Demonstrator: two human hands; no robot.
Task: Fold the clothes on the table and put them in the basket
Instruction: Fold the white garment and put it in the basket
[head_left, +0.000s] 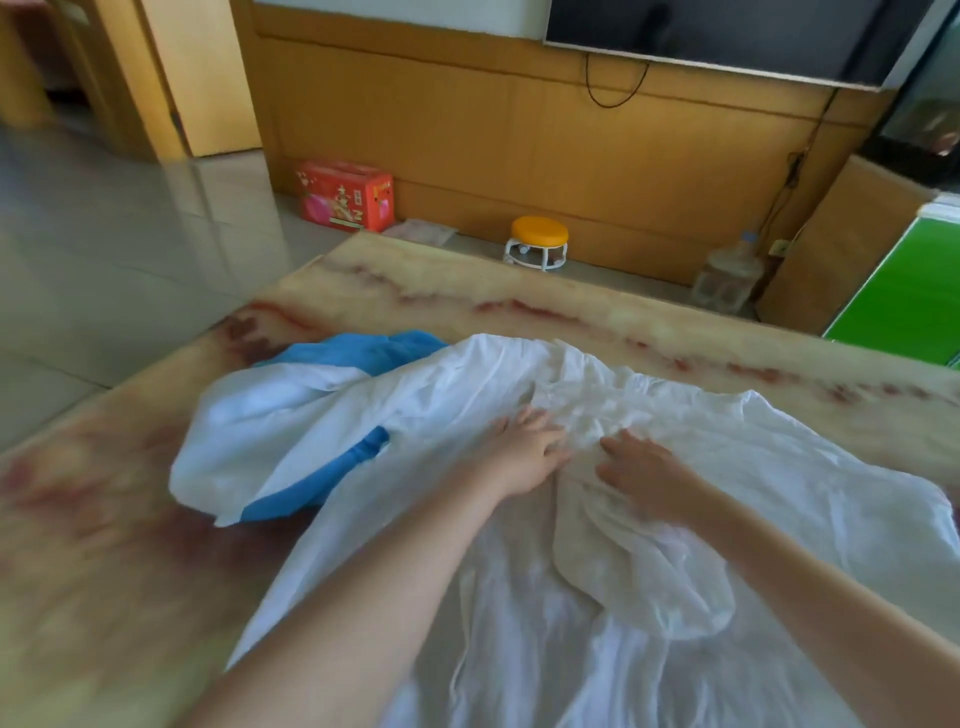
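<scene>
White garment (779, 467) sprawls over the marble tabletop (467, 291). Left grip (530, 452) and right grip (644, 478) press it, fingers spread flat, clasping nothing.

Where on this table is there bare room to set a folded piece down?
The table is barest on the left, between its left edge and the white garment. A narrower strip runs along the far edge, beyond the garment and blue fabric. Middle and right are crowded: garment spread there, left hand and right hand on it.
</scene>
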